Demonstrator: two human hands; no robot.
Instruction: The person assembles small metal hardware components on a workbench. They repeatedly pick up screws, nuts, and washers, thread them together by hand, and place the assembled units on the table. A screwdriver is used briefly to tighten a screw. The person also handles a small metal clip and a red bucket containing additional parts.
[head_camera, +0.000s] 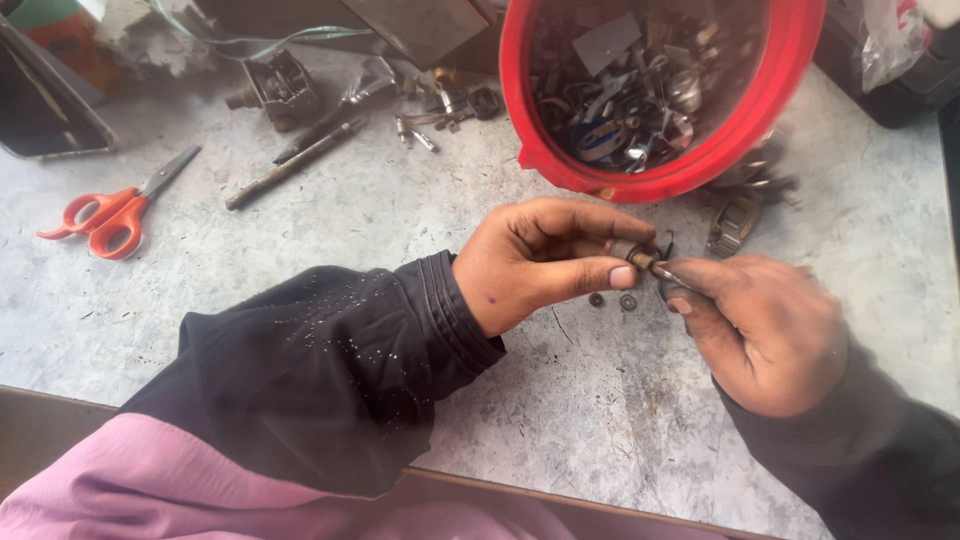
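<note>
Orange-handled steel scissors: lying flat at left of frame on the grey marbled table.
Dark metal rod: upper left of centre, slanted on the table.
Left hand: centre of frame, thumb and fingers pinched around a small grey metal cylinder.
Two small dark washers: on the table just below the cylinder.
Red round plastic tub: top centre-right, filled with metal scrap parts.
Right hand: right of centre, fingertips closed on a thin metal pin touching the cylinder's end.
</note>
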